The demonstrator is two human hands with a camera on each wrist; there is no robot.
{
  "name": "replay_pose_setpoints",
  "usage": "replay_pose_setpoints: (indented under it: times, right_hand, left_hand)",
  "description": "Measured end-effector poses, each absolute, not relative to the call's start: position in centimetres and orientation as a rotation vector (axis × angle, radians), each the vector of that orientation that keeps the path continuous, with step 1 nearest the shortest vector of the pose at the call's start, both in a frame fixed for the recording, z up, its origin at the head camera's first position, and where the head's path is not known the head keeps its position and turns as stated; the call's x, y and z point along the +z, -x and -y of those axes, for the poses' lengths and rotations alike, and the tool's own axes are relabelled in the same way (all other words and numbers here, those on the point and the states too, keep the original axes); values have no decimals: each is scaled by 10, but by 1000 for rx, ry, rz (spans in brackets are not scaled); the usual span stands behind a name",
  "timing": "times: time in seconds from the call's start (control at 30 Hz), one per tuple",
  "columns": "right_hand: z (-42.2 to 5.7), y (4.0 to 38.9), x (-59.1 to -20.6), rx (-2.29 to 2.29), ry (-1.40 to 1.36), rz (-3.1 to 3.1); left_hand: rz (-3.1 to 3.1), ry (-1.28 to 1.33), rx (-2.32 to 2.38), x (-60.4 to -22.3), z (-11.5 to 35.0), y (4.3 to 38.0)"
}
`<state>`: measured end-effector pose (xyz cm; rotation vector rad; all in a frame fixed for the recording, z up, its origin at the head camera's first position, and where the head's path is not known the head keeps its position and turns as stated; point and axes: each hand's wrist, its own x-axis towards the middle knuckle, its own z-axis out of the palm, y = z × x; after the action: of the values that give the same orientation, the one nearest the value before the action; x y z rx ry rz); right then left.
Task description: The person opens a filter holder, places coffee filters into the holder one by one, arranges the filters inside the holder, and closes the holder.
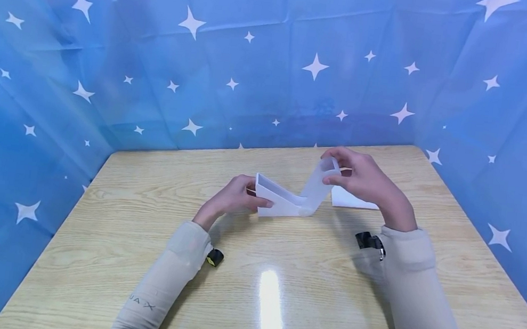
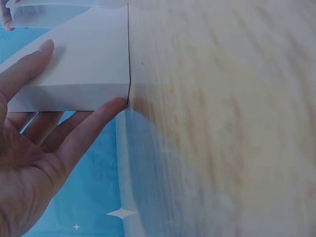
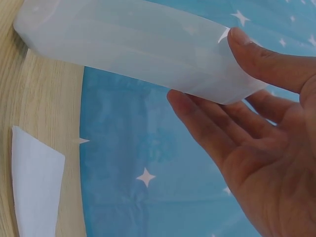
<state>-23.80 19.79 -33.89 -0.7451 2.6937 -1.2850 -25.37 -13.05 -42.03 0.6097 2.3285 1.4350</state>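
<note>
Between the hands is a hinged case, folded out into a V. Its white half (image 1: 281, 201) is an open trough low at the table, and its translucent half (image 1: 317, 189) slants up to the right. My left hand (image 1: 236, 194) grips the outer end of the white half, thumb on the near side and fingers round the end. My right hand (image 1: 360, 177) holds the raised end of the translucent half between thumb and fingers. In the right wrist view, the thumb lies over the translucent half (image 3: 133, 49) with the fingers beneath it. Any contents are not visible.
A folded white cloth or paper (image 1: 352, 199) lies on the wooden table (image 1: 138, 258) behind the right hand. Blue curtains (image 1: 236, 54) with white stars stand along the back and sides. Black wrist devices (image 1: 366, 241) sit by both sleeves.
</note>
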Motion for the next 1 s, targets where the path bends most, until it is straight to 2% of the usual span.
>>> replay_pose_setpoints:
  times: [1.0]
  right_hand:
    - [-202,238,-341,-1269,705,-2712]
  left_hand:
    - [-2330,-588,1437,-420,129,252]
